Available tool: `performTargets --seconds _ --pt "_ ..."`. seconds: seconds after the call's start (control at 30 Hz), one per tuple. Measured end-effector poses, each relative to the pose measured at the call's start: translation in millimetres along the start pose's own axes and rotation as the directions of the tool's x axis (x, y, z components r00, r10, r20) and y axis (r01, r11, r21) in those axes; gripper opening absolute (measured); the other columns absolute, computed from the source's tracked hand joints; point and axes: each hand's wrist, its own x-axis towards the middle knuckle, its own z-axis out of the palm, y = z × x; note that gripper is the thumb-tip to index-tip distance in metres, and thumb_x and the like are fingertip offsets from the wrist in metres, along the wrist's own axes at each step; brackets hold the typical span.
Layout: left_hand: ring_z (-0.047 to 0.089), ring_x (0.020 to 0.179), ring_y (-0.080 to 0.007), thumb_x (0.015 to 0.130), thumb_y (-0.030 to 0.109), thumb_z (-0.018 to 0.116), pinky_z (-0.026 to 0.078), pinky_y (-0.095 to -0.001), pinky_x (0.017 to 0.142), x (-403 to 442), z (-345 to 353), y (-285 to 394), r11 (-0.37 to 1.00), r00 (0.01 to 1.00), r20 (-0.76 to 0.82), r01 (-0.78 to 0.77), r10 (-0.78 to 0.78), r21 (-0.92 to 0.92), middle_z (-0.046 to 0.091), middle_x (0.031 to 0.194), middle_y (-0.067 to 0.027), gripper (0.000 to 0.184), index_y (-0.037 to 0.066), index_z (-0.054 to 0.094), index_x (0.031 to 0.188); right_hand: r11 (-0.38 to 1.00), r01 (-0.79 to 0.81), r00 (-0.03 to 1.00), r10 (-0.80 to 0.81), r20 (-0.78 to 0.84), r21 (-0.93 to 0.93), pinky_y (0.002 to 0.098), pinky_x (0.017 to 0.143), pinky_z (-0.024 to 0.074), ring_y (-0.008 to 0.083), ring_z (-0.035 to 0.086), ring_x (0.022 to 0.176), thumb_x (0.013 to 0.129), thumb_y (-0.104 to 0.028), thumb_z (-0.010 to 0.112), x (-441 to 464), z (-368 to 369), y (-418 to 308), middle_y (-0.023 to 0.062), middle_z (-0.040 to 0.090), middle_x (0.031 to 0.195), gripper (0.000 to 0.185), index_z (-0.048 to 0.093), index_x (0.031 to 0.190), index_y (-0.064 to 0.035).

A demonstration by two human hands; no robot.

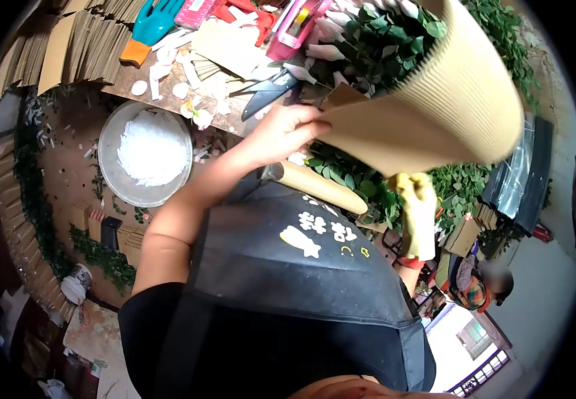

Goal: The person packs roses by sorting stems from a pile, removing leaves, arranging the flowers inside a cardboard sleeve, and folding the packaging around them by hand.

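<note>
A large sheet of brown corrugated cardboard curves upward in front of me, over leafy green stems. At its near left corner, my bare left hand pinches the edge between thumb and fingers. My right hand, in a pale yellow glove, grips the sheet's lower edge. Flower heads in white netting sleeves lie behind the sheet. Close to my left hand is a black-handled cutting tool. A rolled piece of corrugated cardboard rests against my apron, below the sheet.
On the table are a teal and orange glove, a pink container and loose petals. Cardboard stacks stand at left. A round tub holds white strips. Another person is at far right.
</note>
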Motion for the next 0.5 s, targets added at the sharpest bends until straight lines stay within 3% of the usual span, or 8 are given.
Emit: performTargets --seconds 0.07,0.13,0.2,0.27,0.33,0.4,0.47,0.5 --pt "0.061 0.068 -0.0065 0.101 0.022 0.071 0.053 -0.0277 0.062 -4.0 7.2 -28.3 0.949 0.948 0.048 0.313 -0.315 0.043 0.065 0.074 -0.0056 0.025 -0.003 0.071 0.099 0.745 -0.23 0.966 0.255 -0.051 -0.626 0.0341 0.075 0.0522 0.0164 0.066 0.078 0.102 -0.033 0.068 -5.1 6.1 -9.6 0.0081 0.072 0.084 0.031 0.069 0.095 -0.0028" --pt "0.064 0.071 -0.0087 0.097 0.022 0.076 0.054 -0.0301 0.067 -11.9 16.5 -40.3 0.856 0.865 -0.01 0.495 -0.502 -0.148 0.067 0.077 -0.0071 0.026 -0.004 0.07 0.098 0.514 -0.131 0.943 0.328 0.054 -0.848 0.0352 0.073 0.0515 0.0198 0.067 0.074 0.102 -0.041 0.064 -2.9 -2.2 -11.3 0.0103 0.071 0.081 0.038 0.073 0.097 -0.0038" --pt "0.065 0.072 -0.0111 0.093 0.023 0.08 0.055 -0.0327 0.068 -20.5 5.4 -99.7 0.913 0.912 -0.068 0.407 -0.405 0.017 0.068 0.08 -0.0079 0.029 -0.003 0.068 0.094 0.697 -0.123 0.937 0.316 0.149 -0.707 0.0389 0.08 0.0545 0.0301 0.071 0.081 0.1 -0.036 0.067 2.8 8.4 -23.9 0.0122 0.075 0.087 0.031 0.076 0.107 -0.008" --pt "0.065 0.072 -0.0109 0.091 0.023 0.083 0.054 -0.0333 0.067 -25.6 -3.7 -114.2 0.895 0.914 -0.116 0.404 -0.388 0.188 0.068 0.078 -0.0057 0.03 -0.002 0.066 0.09 0.74 0.38 0.897 -0.148 0.416 -0.555 0.0391 0.087 0.0553 0.0311 0.071 0.088 0.1 -0.031 0.067 17.0 27.6 -8.5 0.012 0.076 0.094 0.025 0.076 0.112 -0.0105" --pt "0.064 0.071 -0.0079 0.09 0.022 0.084 0.052 -0.0318 0.064 -24.3 -8.9 -99.1 0.801 0.875 -0.183 0.484 -0.448 0.354 0.066 0.071 -0.0003 0.029 0.001 0.064 0.086 0.644 0.661 0.696 -0.331 0.637 -0.386 0.0416 0.09 0.0552 0.0307 0.071 0.094 0.098 -0.025 0.067 34.6 55.1 0.2 0.0115 0.076 0.1 0.024 0.076 0.118 -0.014" --pt "0.067 0.067 -0.0212 0.083 0.032 0.088 0.052 -0.0388 0.064 -22.2 -11.8 -74.4 0.659 0.894 -0.183 0.429 -0.41 0.618 0.065 0.07 -0.0063 0.039 0.005 0.06 0.079 0.542 0.782 0.513 -0.278 0.812 -0.309 0.0454 0.087 0.0552 0.0335 0.07 0.097 0.096 -0.022 0.068 57.2 77.1 32.0 0.0123 0.075 0.1 0.025 0.076 0.118 -0.0153" --pt "0.067 0.07 -0.0309 0.082 0.037 0.087 0.056 -0.0429 0.069 -20.0 -17.6 -52.2 0.416 0.923 -0.114 0.273 -0.368 0.867 0.067 0.076 -0.0087 0.04 0.005 0.064 0.081 0.464 0.798 0.526 -0.225 0.82 -0.385 0.0476 0.085 0.0549 0.0351 0.07 0.094 0.092 -0.021 0.07 57.9 90.6 40.6 0.013 0.073 0.094 0.027 0.076 0.118 -0.0155" --pt "0.066 0.073 -0.0353 0.086 0.036 0.082 0.056 -0.0458 0.067 -20.7 -19.0 -51.5 0.338 0.979 -0.023 0.093 -0.204 0.936 0.068 0.078 -0.0081 0.033 0.008 0.064 0.082 0.455 0.804 0.52 -0.228 0.823 -0.382 0.0474 0.085 0.055 0.0349 0.07 0.093 0.092 -0.021 0.07 60.4 92.3 42.6 0.0131 0.072 0.093 0.027 0.076 0.118 -0.0157"
